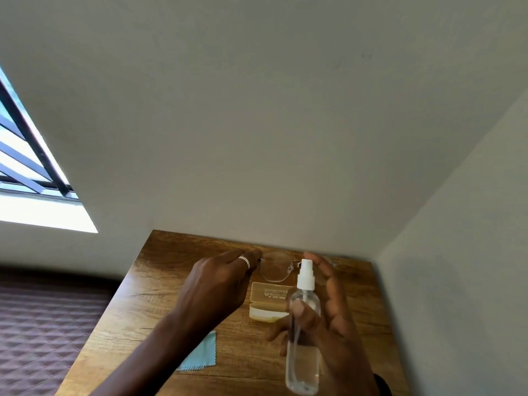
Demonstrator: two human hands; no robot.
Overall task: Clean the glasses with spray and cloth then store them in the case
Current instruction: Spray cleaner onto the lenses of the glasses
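Bench (160,284): wood-grain top pushed into a corner of pale walls, with all the task's things on or above it.
Glasses (275,267): thin-rimmed, clear lenses, at the far edge of the bench, beyond the case. One lens shows fully; the other is mostly hidden behind the spray head and the right hand.
Left hand (220,284): reaches in from the lower left to the outer end of the glasses frame. Its fingers (243,260) are curled together and meet the frame there, one wearing a pale ring. The pinch itself is hidden behind the knuckles.
Spray bottle (304,347): clear, upright, with a white pump head at about the height of the lenses and just beside them.
Right hand (335,307): grips the bottle, with the thumb across its front below the neck. The other fingers are wrapped round the back and one finger is raised beside the pump head.
Case (267,302): cream-yellow, lying open on the bench between the two hands, nearer than the glasses, its lid showing print too blurred to read.
Cloth (201,357): light blue with a zigzag edge, flat on the bench, partly under the left forearm and well apart from the glasses.
Window (31,178): bright, dark-barred, at the far left.
Quilted cover (43,324): dark red, left of the bench.
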